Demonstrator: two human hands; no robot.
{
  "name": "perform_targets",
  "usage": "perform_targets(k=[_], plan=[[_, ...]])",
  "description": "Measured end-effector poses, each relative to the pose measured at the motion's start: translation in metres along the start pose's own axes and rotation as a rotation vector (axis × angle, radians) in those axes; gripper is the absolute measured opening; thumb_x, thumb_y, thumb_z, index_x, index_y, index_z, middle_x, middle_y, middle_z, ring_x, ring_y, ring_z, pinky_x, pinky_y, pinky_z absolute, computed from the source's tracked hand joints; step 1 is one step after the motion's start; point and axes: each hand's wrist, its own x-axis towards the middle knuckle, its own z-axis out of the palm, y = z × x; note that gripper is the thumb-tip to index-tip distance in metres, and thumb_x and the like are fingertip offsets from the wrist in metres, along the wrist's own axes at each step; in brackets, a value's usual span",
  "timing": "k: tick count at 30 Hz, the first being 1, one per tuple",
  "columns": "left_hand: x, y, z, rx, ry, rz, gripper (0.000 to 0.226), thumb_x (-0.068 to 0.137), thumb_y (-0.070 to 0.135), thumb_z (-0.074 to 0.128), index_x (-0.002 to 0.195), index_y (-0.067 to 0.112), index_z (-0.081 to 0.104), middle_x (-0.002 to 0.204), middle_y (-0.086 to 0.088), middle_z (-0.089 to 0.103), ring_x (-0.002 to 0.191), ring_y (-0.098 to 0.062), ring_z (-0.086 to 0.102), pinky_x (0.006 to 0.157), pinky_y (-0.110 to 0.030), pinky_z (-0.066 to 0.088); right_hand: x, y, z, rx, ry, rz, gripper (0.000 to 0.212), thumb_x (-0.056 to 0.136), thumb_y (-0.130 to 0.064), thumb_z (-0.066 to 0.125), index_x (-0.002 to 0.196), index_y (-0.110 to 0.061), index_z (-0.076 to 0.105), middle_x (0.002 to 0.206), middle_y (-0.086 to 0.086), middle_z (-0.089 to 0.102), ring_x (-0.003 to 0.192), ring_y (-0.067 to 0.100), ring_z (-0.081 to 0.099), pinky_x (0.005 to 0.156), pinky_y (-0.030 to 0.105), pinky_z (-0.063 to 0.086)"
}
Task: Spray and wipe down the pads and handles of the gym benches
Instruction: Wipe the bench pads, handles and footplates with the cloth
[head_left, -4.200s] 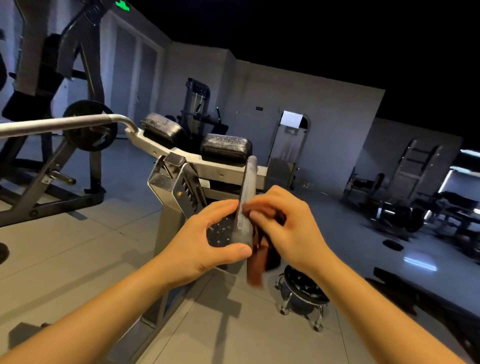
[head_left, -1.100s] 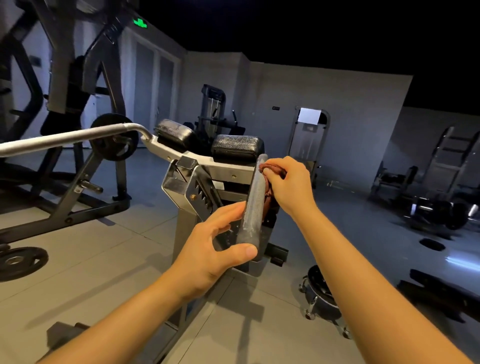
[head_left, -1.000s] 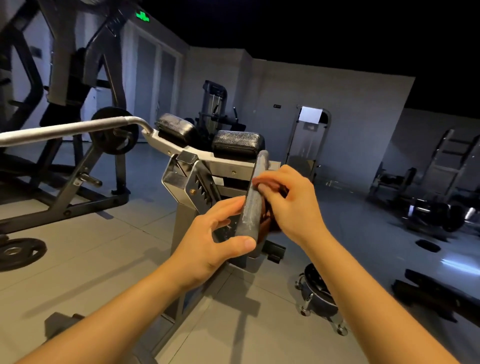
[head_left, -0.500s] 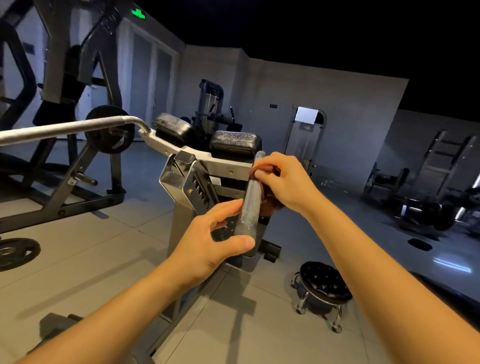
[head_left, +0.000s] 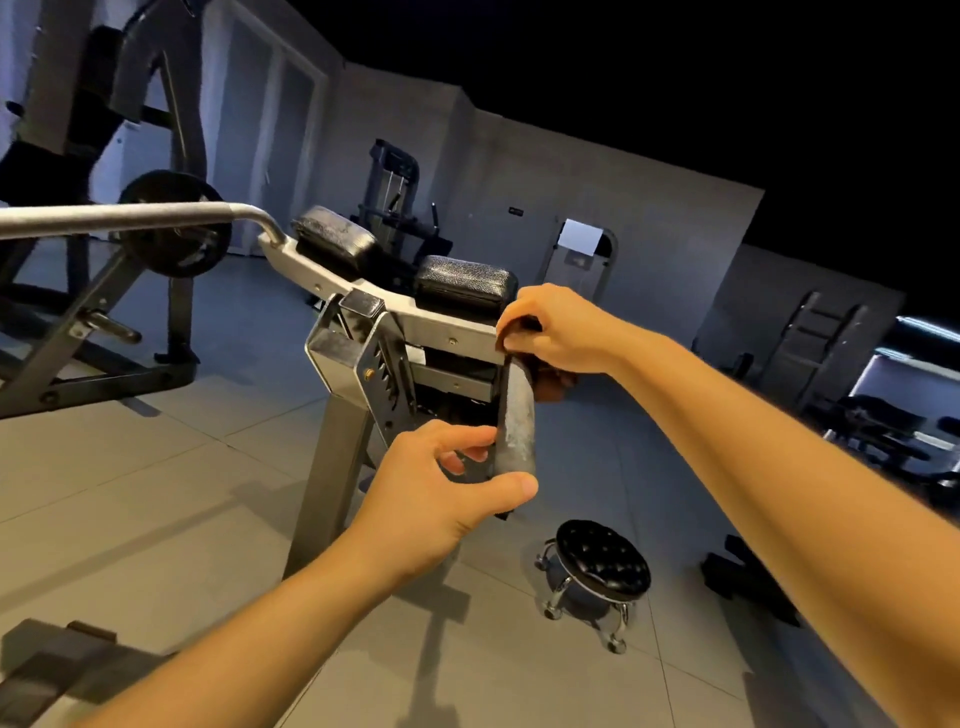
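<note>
On one handle (head_left: 515, 415), two hands (head_left: 431, 499) (head_left: 561, 332), one cloth (head_left: 557, 383), two pads (head_left: 337, 241) (head_left: 467, 283)

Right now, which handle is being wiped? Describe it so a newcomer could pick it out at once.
Find the pale machine frame mid-picture, topped by two black pads. At its right end, the left hand pinches a short grey handle slanting toward the camera. Unlike the long shiny bar at left, it is stubby and scuffed.

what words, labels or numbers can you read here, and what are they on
No text can be read.
Small dark wall plate: too small to read.
White sheet at the back: shows no legible print.
The handle, cloth and pads: no markings visible.
</note>
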Motion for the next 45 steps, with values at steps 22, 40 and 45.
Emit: perform_targets(k=[22,40,45], plan=[[-0.002,0.012,0.000,-0.015,0.035,-0.050,0.041,0.070,0.035,0.091,0.106,0.027,0.072,0.085,0.000,0.053,0.062,-0.002,0.047,0.059,-0.015,0.041,-0.042,0.012,0.054,0.397,0.447,0.161,0.014,0.097,-0.020,0.067,0.106,-0.025,0.078,0.091,-0.014,0.064,0.089,0.006,0.059,0.082,0.024,0.046],[-0.010,0.032,0.003,-0.169,-0.051,-0.184,0.013,0.076,0.026,0.087,0.088,0.031,0.084,0.099,-0.023,0.074,0.088,-0.021,0.069,0.072,-0.017,0.050,-0.015,0.019,0.098,1.899,0.548,1.030,0.007,0.097,0.000,0.061,0.098,0.007,0.063,0.068,0.012,0.056,0.047,0.015,0.042,0.032,0.019,0.030],[-0.015,0.043,0.003,-0.166,-0.075,-0.199,0.013,0.085,0.014,0.078,0.098,0.017,0.081,0.086,-0.001,0.080,0.079,-0.003,0.073,0.062,-0.005,0.048,-0.005,-0.004,0.097,1.938,0.369,1.005,0.037,0.107,-0.011,0.045,0.070,-0.011,0.045,0.034,-0.002,0.040,0.027,0.006,0.031,0.029,0.017,0.027]])
